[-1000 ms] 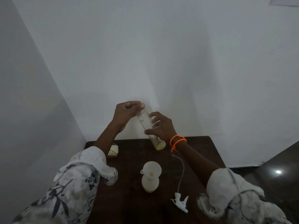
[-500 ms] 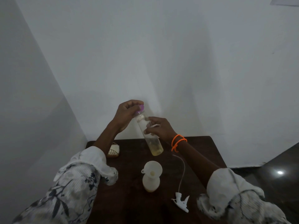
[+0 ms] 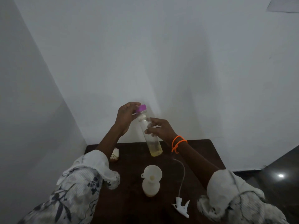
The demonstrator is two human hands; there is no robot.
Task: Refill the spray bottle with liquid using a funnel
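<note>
I hold a clear bottle (image 3: 151,139) tilted in the air above the far side of the dark table (image 3: 129,204); a little yellowish liquid sits at its bottom. My right hand (image 3: 161,129) grips its middle. My left hand (image 3: 125,118) has its fingers on the purple cap (image 3: 141,108) at the top. Below, a white spray bottle (image 3: 150,186) stands upright with a white funnel (image 3: 152,172) in its neck. The white trigger sprayer head (image 3: 181,207) with its long tube lies to the right of it.
A small pale object with a woven pattern (image 3: 115,155) lies at the table's far left, behind my left sleeve. White walls close in behind and on the left. Dark glossy floor (image 3: 281,183) shows to the right of the table.
The clear bottle has risen slightly and the purple cap now shows beyond my left fingers, where before they covered it. The spray bottle, funnel and sprayer head stay put.
</note>
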